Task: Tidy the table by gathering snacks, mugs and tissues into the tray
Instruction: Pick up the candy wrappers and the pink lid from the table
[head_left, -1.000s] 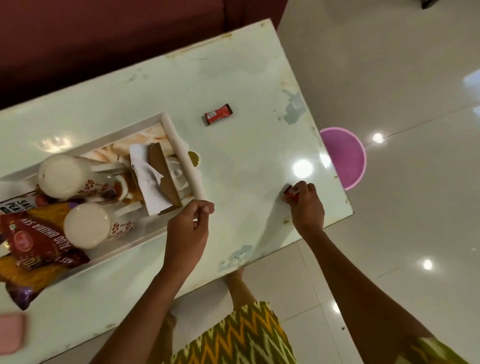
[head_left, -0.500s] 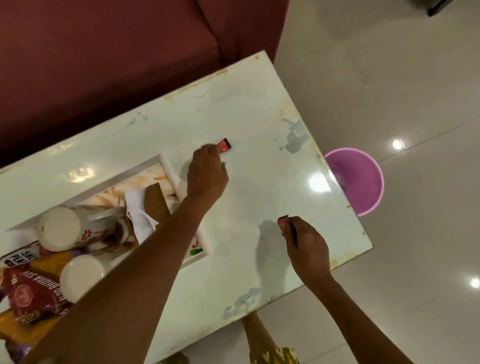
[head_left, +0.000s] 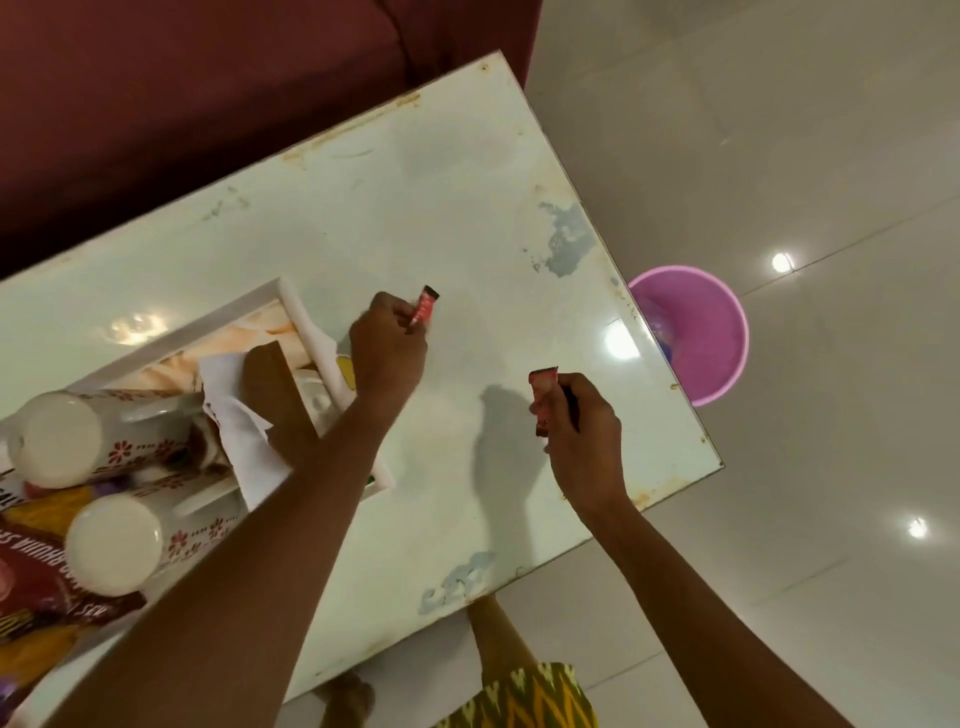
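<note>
Mugs (head_left: 78, 439), tissues (head_left: 234, 415) and snack bags (head_left: 41, 587) sit in the tray (head_left: 298, 312). The left hand (head_left: 387, 353) pinches one red packet (head_left: 423, 312) beside it, and the right hand (head_left: 582, 431) pinches a second packet (head_left: 543, 400) above the worktop (head_left: 415, 208). Seemingly only these two remain.

The person wears a yellow-green zigzag garment (head_left: 524, 699), possibly a skirt.

1. My left hand (head_left: 387, 348) pinches a red snack packet (head_left: 423, 309) over the tabletop (head_left: 441, 208), just beside the tray (head_left: 208, 322).
2. My right hand (head_left: 584, 431) grips a second red packet (head_left: 543, 397).
3. Two mugs (head_left: 98, 441) and a tissue (head_left: 234, 415) lie in the tray.
</note>
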